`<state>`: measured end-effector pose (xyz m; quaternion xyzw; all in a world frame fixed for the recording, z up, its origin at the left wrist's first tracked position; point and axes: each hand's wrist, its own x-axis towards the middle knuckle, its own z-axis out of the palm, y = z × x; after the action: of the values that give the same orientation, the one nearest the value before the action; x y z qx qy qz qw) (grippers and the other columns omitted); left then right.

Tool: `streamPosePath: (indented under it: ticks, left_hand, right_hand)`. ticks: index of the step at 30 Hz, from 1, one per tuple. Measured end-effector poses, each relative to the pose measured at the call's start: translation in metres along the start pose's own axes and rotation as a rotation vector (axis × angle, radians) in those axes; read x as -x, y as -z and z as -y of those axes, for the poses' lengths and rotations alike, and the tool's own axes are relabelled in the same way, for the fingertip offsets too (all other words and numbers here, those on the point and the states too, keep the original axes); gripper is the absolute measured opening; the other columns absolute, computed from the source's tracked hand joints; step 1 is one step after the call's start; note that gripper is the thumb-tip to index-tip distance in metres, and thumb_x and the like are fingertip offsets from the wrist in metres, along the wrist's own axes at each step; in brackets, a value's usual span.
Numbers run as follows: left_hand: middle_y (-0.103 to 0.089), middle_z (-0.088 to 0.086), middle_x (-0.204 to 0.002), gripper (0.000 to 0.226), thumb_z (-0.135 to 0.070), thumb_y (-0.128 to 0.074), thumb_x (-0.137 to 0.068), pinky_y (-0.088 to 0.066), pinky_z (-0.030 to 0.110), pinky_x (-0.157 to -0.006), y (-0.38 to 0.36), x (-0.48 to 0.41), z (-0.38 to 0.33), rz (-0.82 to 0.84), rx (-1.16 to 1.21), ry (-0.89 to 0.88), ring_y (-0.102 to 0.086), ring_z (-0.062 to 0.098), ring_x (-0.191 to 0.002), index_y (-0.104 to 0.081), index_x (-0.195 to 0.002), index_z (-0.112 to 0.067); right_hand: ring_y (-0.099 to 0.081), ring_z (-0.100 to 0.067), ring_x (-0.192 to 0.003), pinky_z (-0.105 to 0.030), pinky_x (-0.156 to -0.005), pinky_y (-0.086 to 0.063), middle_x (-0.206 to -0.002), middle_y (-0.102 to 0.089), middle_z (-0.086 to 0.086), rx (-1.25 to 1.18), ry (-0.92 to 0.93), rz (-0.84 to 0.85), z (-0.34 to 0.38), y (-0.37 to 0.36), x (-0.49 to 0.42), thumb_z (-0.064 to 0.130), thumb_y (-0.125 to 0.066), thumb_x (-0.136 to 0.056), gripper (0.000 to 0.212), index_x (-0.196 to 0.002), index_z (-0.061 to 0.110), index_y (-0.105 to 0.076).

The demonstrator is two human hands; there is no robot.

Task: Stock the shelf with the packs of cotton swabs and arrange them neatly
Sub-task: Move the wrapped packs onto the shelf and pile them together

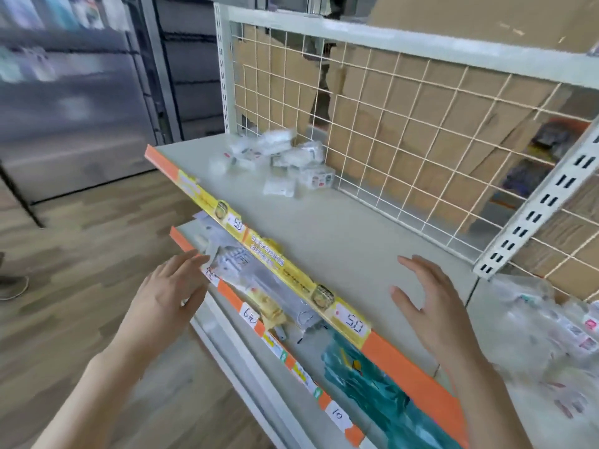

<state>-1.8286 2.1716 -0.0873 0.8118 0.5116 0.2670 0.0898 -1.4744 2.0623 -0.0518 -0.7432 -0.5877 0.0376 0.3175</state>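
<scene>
My left hand [168, 293] and right hand [431, 306] hold nothing, fingers extended. The packs of cotton swabs [278, 160] lie heaped at the shelf's [324, 234] rear left, beside the wire grid [405, 124].

Shelf [324, 228]: pale board with an orange front strip [418, 374] that carries yellow labels and two tags reading 5.0. White wire grid [405, 124] at the back.
On it: one loose heap of small clear packs [282, 160] in the far left rear corner, beside the grid.
Lower shelf [189, 236]: orange strip with tags 6 and 10. It holds flat packets [246, 270] and a teal pack [366, 380].
Neighbouring shelf [486, 303], right: holds a clear bag [551, 335] of blurred small packs.
</scene>
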Motion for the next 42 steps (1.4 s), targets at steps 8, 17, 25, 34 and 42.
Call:
streamPosePath:
  ticks: [8, 17, 25, 34, 42]
  left_hand:
    - [-0.053, 0.001, -0.133, 0.043, -0.035, -0.052, -0.086, -0.047, 0.045, -0.087, -0.007, -0.102, 0.017, -0.024, 0.035, -0.006, -0.056, 0.028, -0.112, -0.056, -0.125, -0.017]
    - [-0.043, 0.0, -0.143, 0.041, -0.032, -0.056, -0.092, -0.03, 0.022, -0.088, -0.044, -0.198, 0.029, 0.07, 0.171, -0.021, -0.053, 0.027, -0.116, -0.053, -0.132, -0.021]
    - [-0.042, 0.009, -0.143, 0.076, -0.061, -0.025, -0.076, -0.035, 0.036, -0.102, -0.105, -0.307, 0.057, 0.29, 0.156, -0.285, -0.043, 0.029, -0.129, -0.05, -0.134, -0.018]
    - [-0.022, 0.004, -0.155, 0.083, -0.061, -0.016, -0.074, -0.009, 0.029, -0.113, -0.162, -0.363, 0.067, 0.43, 0.11, -0.524, -0.017, 0.027, -0.143, -0.027, -0.148, -0.025]
    - [-0.06, -0.006, -0.111, 0.049, -0.048, -0.045, -0.077, -0.049, 0.025, -0.077, -0.173, -0.367, 0.075, 0.345, 0.195, -0.554, -0.043, 0.01, -0.101, -0.049, -0.123, -0.031]
  right_hand:
    - [-0.039, -0.013, -0.129, -0.024, -0.099, -0.029, -0.136, -0.047, 0.005, -0.031, 0.105, -0.017, 0.009, -0.022, -0.11, 0.024, -0.061, -0.088, 0.043, -0.13, 0.023, -0.052]
    - [-0.042, -0.015, -0.129, -0.032, -0.105, -0.035, -0.135, -0.049, 0.002, -0.048, 0.176, 0.061, 0.024, -0.079, -0.2, 0.037, -0.057, -0.088, 0.046, -0.131, 0.02, -0.051]
    - [-0.043, -0.02, -0.127, -0.032, -0.104, -0.035, -0.137, -0.045, -0.002, -0.078, -0.004, 0.062, 0.038, -0.15, -0.29, 0.022, -0.063, -0.088, 0.047, -0.132, 0.018, -0.049]
    - [-0.009, -0.028, -0.145, -0.034, -0.114, -0.015, -0.157, -0.011, -0.011, 0.238, -0.177, 0.077, 0.038, -0.218, -0.345, 0.033, -0.052, -0.094, 0.066, -0.149, 0.015, -0.021]
    - [-0.038, -0.028, -0.125, -0.031, -0.094, -0.039, -0.137, -0.034, -0.009, 0.285, -0.326, -0.026, 0.041, -0.213, -0.345, 0.04, -0.069, -0.077, 0.069, -0.139, 0.025, -0.041]
